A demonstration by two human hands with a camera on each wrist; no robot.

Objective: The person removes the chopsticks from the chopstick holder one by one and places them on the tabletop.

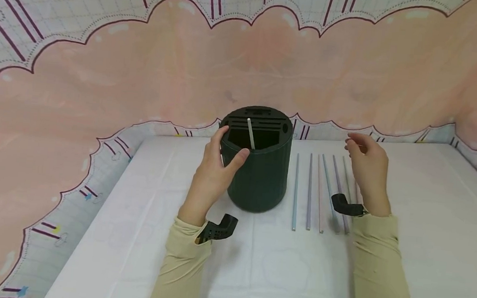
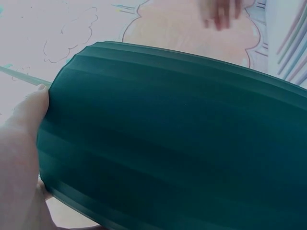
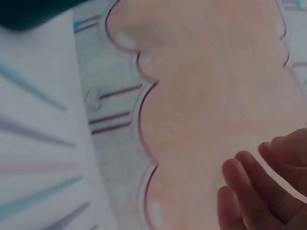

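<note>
A dark green cylindrical pen holder [image 1: 259, 181] stands upright on the white table, its slotted top divided into compartments. One pale thin stick [image 1: 251, 135] leans in its large front compartment. My left hand [image 1: 212, 175] holds the holder at its upper left rim, thumb at the front and fingers round the side; the left wrist view shows the holder's ribbed wall [image 2: 168, 129] close up. My right hand [image 1: 369, 167] hovers over the far ends of a row of thin coloured sticks [image 1: 296, 196]. Its fingers [image 3: 240, 177] are loosely bent, with nothing seen between them and the thumb.
The row holds several blue, purple, pink and pale sticks, lying roughly parallel to the right of the holder. My right forearm and wrist camera [image 1: 346, 206] cover part of them. A patterned peach cloth [image 1: 185, 78] hangs behind the white table [image 1: 129, 234].
</note>
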